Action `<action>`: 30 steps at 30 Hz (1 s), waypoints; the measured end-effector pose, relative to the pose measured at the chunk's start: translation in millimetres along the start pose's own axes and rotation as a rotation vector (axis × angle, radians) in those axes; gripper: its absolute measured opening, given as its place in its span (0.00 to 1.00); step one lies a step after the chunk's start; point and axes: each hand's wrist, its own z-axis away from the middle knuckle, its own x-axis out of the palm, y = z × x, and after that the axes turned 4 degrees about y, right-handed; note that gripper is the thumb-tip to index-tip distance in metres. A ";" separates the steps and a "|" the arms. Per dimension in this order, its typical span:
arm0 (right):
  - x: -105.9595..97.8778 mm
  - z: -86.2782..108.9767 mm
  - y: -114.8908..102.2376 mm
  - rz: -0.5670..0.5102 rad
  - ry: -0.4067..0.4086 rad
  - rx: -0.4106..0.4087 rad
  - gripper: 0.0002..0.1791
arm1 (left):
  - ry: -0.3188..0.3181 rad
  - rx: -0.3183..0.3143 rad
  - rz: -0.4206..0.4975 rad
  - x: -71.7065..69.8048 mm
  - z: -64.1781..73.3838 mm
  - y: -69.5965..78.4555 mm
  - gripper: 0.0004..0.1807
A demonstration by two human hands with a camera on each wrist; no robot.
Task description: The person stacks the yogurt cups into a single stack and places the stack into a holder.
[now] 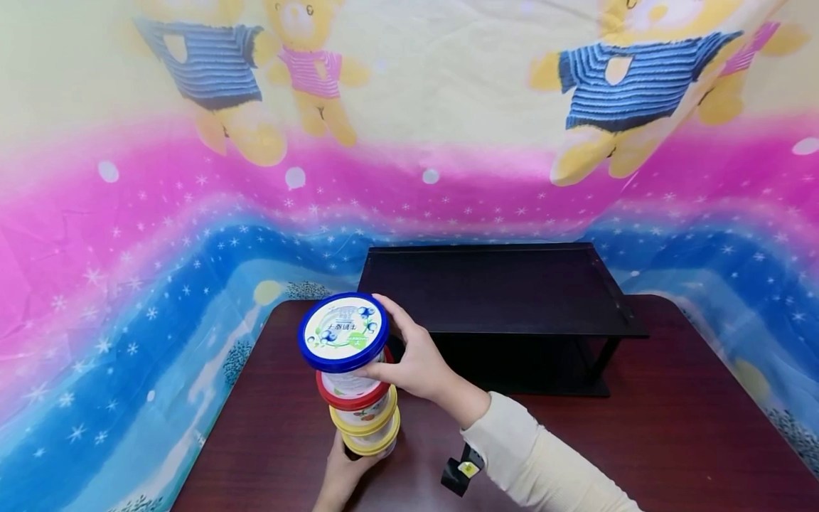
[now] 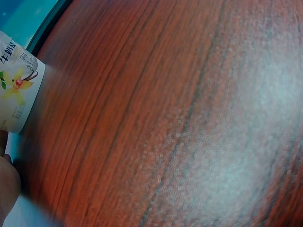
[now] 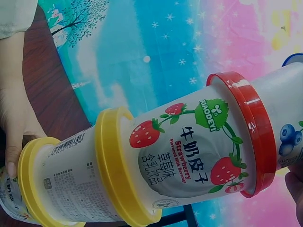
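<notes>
Several paper tubs stand in one tall stack, in the head view left of the middle. On top is a blueberry tub (image 1: 344, 331) with a blue lid. Below it comes a strawberry milk beverage tub (image 3: 182, 156) with a red lid, then two tubs with yellow lids. The upper yellow-lidded tub (image 3: 78, 177) shows a barcode; the lowest tub (image 2: 21, 90) bears a yellow flower. My right hand (image 1: 419, 363) grips the blueberry tub from the right. At the base, my left hand (image 1: 343, 473) holds the lowest tub, its thumb near the yellow rim.
Behind the stack and to the right, a black two-level stand (image 1: 486, 288) sits on the dark red wooden table (image 1: 672, 427). A printed cloth backdrop (image 1: 422, 192) with bears surrounds the table's back and sides. A black device (image 1: 456, 476) hangs at my right wrist.
</notes>
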 end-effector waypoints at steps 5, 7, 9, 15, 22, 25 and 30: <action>0.8 0.8 -0.2 -0.004 -0.006 0.006 0.45 | -0.002 0.008 0.003 0.0 0.5 -0.4 0.42; 0.9 1.3 -0.5 -0.003 -0.006 0.009 0.45 | -0.002 0.009 0.001 -0.1 0.5 -0.3 0.42; 0.9 2.0 -0.5 -0.004 -0.007 0.009 0.45 | -0.003 0.013 0.000 -0.4 0.4 0.1 0.42; 0.4 4.0 1.0 -0.010 -0.008 0.008 0.45 | -0.005 0.025 0.007 -1.3 0.5 1.0 0.41; -3.2 8.7 0.6 -0.002 0.001 0.020 0.44 | 0.003 -0.005 -0.023 0.2 0.5 -0.8 0.42; -5.5 11.2 1.3 0.010 0.014 0.032 0.43 | -0.001 -0.020 -0.023 0.4 0.0 -1.2 0.43; -10.8 16.6 6.3 0.026 0.048 0.035 0.42 | -0.001 -0.017 -0.024 -0.1 -0.5 -0.6 0.43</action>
